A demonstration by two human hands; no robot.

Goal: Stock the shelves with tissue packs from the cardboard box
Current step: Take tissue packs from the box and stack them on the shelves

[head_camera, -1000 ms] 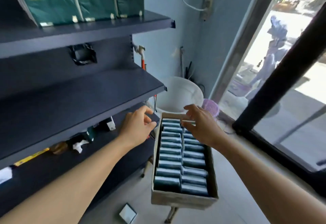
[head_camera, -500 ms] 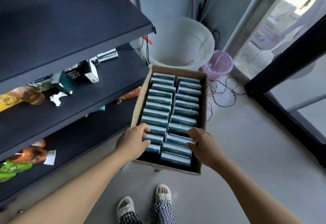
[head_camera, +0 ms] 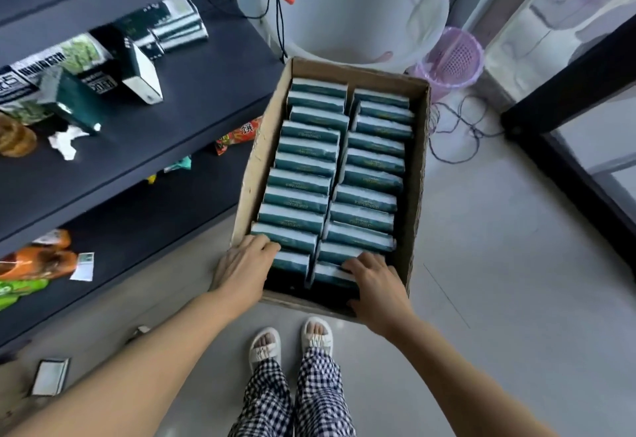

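fingers [head_camera: 358, 266] atop nearest tissue packs [head_camera: 330, 273]

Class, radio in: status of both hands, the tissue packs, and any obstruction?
Left hand and right hand on nearest tissue packs, fingers curled. Cardboard box nearly full, none lifted. Nothing in the way.

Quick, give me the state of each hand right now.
Left hand: fingers curled onto a tissue pack at the cardboard box near end; gripping it.
Right hand: fingers on another pack; grip cannot be told.
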